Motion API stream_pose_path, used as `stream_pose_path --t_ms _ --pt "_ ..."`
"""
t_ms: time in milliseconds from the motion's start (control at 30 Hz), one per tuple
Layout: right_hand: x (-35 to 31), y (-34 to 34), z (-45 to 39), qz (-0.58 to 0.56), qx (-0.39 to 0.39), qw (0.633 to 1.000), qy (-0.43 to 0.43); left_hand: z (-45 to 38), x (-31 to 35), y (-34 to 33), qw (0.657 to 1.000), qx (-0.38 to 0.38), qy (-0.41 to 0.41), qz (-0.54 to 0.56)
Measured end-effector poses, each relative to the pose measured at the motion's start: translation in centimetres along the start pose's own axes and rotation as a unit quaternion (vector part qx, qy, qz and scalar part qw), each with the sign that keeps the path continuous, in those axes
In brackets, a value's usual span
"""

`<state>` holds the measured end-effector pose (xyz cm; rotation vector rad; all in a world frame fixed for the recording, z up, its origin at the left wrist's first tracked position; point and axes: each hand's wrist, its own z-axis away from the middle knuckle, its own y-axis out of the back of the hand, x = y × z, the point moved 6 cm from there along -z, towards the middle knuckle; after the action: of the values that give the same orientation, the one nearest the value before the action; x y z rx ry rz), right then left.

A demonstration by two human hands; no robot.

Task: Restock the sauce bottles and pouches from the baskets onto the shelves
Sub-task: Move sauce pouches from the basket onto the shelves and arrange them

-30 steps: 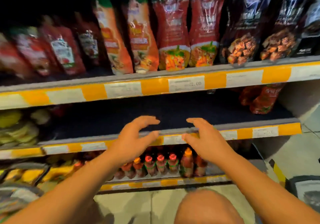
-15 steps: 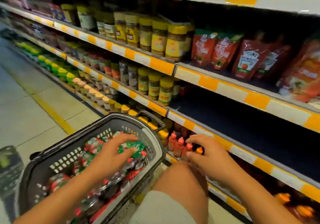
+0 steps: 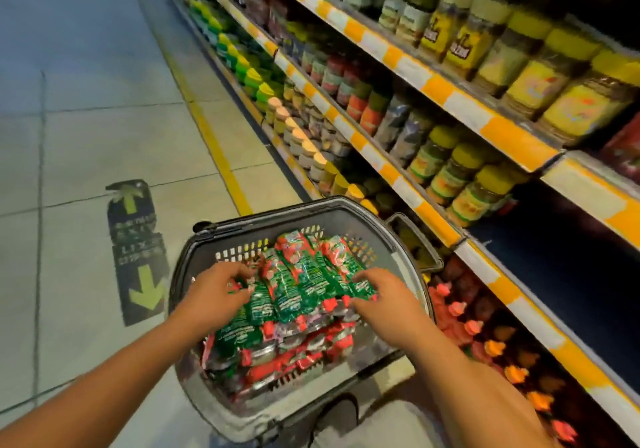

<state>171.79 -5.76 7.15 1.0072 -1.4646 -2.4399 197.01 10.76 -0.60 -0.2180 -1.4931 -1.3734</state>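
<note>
While the grey basket [image 3: 349,212] sits on the floor [image 3: 104,128] beside the shelves [image 3: 408,66], both hands reach into it. The basket is full of shiny pouches [image 3: 294,284], green on top and red at the ends, piled in layers; there are too many to count. The left hand [image 3: 216,288] is at the left side of the pile in the basket, fingers curled onto the pouches. The right hand [image 3: 379,298] is at the right side of the pile, fingers bent down over the pouches. I cannot tell if either hand holds one tight. Jars with yellow lids [image 3: 464,184] stand on the shelves above the basket. Red bottles [image 3: 460,312] stand low on the shelves, right of the basket.
</note>
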Motion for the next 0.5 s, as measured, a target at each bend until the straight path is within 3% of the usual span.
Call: stream_pose_path --t_ms 133,333,500 --pt "-0.6 -4.2 -2.8 0.021 -0.039 0.999 -0.027 0.6 -1.4 -2.7 0.997 -0.038 -0.010 -0.063" --pt "1.4 -8.5 -5.8 0.094 -0.100 0.984 -0.117 -0.4 0.1 -8.3 0.986 -0.066 -0.089 -0.123" --pt "2.9 -10.0 -6.4 0.001 -0.123 0.981 -0.148 -1.4 0.3 -12.0 0.975 -0.074 -0.090 -0.192"
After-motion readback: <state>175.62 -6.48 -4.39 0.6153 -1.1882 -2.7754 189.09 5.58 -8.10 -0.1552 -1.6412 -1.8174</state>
